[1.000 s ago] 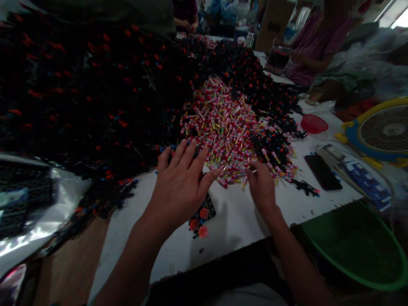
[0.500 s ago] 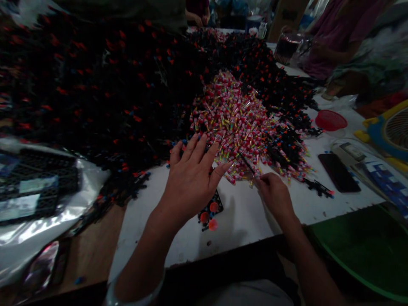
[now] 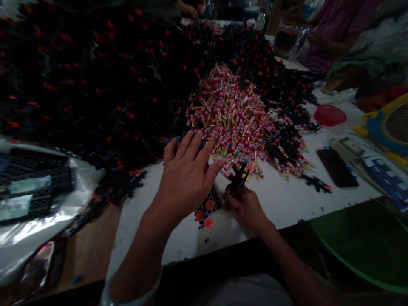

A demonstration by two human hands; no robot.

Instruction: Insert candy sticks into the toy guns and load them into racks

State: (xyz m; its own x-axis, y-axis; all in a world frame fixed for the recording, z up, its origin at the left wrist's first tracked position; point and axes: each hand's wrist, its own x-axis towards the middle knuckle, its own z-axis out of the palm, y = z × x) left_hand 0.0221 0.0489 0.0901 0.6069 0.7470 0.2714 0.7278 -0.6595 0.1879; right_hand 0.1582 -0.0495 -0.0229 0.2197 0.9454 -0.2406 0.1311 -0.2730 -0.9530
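My left hand [image 3: 186, 174] lies flat, fingers spread, over a small black tray with orange and red round pieces [image 3: 205, 208] on the white table [image 3: 280, 204]. Its fingertips reach the edge of a heap of pink and red wrapped candies [image 3: 236, 114]. My right hand [image 3: 245, 206] is closed on a thin black plastic piece [image 3: 239, 175] that sticks up from its fingers, just right of the tray. A huge pile of black parts with red and blue tips [image 3: 95, 85] fills the left and back of the table.
A dark phone [image 3: 338, 168] and a red basket [image 3: 330, 114] sit at the right, with a yellow and blue fan [image 3: 389, 127] beyond. A green tub [image 3: 360, 246] stands below the table edge. A shiny bag of black trays [image 3: 35, 191] lies left. Other people work at the far end.
My right hand drew back from the candy heap toward the tray and now holds a black piece upright. The left hand has stayed flat over the tray.
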